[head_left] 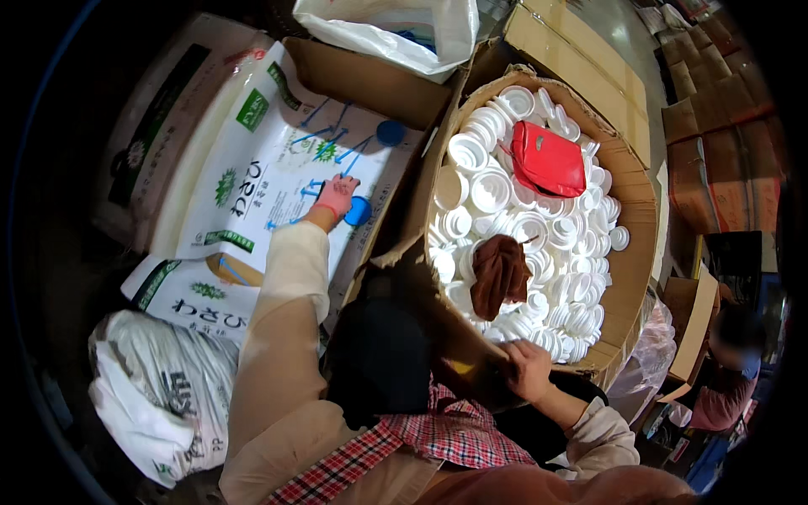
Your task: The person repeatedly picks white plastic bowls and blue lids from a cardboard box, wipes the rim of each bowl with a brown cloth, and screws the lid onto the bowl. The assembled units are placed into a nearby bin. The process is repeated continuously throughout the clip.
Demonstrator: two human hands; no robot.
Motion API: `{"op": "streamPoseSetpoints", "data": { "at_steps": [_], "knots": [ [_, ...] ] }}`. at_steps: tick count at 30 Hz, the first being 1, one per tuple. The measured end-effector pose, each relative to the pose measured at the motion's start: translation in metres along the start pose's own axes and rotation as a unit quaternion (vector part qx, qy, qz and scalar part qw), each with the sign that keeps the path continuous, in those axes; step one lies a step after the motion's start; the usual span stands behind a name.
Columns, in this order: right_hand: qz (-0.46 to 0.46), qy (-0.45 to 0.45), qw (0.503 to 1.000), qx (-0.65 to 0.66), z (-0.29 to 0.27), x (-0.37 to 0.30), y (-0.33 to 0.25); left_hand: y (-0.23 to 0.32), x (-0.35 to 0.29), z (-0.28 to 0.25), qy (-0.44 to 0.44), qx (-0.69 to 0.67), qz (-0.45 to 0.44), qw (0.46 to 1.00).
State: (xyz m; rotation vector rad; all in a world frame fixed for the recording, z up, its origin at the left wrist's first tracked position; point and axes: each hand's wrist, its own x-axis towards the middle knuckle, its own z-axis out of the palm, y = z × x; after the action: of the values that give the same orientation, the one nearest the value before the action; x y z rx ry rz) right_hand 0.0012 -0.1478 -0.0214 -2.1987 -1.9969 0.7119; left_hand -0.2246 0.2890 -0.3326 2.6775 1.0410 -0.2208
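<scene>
My left hand, in a pink glove, reaches over a white printed sheet lining a cardboard box. Its fingers are curled; anything inside them is too small to make out. Right beside it lies a round blue lid; another blue lid is farther off, near the box wall. Several thin blue plastic sticks are scattered on the sheet. My bare right hand grips the near edge of a big cardboard box full of white plastic lids.
On the white lids rest a red pouch and a crumpled brown cloth. A white woven sack stands behind the boxes, a stuffed one at lower left. Stacked cartons and a person are at right.
</scene>
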Motion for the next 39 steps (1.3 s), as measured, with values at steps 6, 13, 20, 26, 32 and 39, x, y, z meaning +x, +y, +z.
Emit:
{"op": "streamPoseSetpoints", "data": {
  "at_steps": [6, 13, 20, 26, 32, 39],
  "knots": [
    [-0.030, -0.006, 0.999, -0.023, 0.001, 0.007, 0.006, 0.008, 0.020, 0.048, -0.138, -0.063, -0.021, 0.988],
    [-0.044, -0.013, 0.999, -0.011, -0.004, 0.015, 0.013, -0.054, 0.164, 0.030, 0.037, -0.272, -0.121, 0.954],
    [-0.057, -0.008, 0.998, -0.035, 0.006, 0.011, 0.023, -0.033, 0.261, 0.052, 0.103, -0.153, -0.085, 0.979],
    [-0.097, 0.034, 0.994, -0.039, -0.002, 0.017, 0.030, -0.031, 0.189, 0.001, 0.238, -0.324, -0.169, 0.900],
    [-0.018, 0.014, 0.992, 0.126, -0.007, 0.002, 0.024, 0.092, 0.019, -0.219, 0.378, -0.519, 0.010, 0.767],
    [0.002, 0.244, 0.961, 0.132, -0.026, 0.059, 0.027, 0.196, -0.032, -0.246, 0.165, -0.332, 0.112, 0.922]
  ]
}}
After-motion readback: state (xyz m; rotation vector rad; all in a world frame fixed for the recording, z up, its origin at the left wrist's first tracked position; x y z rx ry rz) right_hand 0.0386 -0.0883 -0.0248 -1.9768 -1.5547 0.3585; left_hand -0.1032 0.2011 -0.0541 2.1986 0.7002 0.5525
